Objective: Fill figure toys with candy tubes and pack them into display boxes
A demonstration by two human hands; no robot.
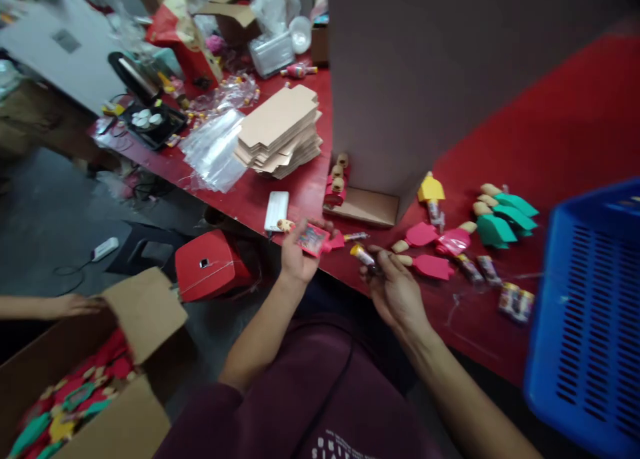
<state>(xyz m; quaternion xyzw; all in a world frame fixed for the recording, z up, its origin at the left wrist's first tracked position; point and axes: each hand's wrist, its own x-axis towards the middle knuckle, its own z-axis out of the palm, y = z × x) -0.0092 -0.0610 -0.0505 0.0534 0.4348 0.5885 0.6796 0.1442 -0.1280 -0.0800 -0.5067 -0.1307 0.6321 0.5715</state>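
Observation:
My left hand [299,253] is closed round a pink item [314,239] with a beige knobbed end, above the red table's near edge. In my right hand [393,279] is a small dark tube with a yellow cap [361,253], held between the fingers. Right of it lie pink items [433,267] with beige handles, a yellow one [431,188] and several green ones [497,229]. Small wrapped tubes [487,270] rest nearby. Red items with round beige ends [337,182] stand in an open cardboard box [367,207] beyond my hands.
A stack of flat cardboard [280,122], plastic bags [215,152] and a white device [277,211] lie at the left. The blue basket [590,312] is at the right. Lower left, another person's hand [75,305] touches a filled carton [145,312] near a red stool [207,265].

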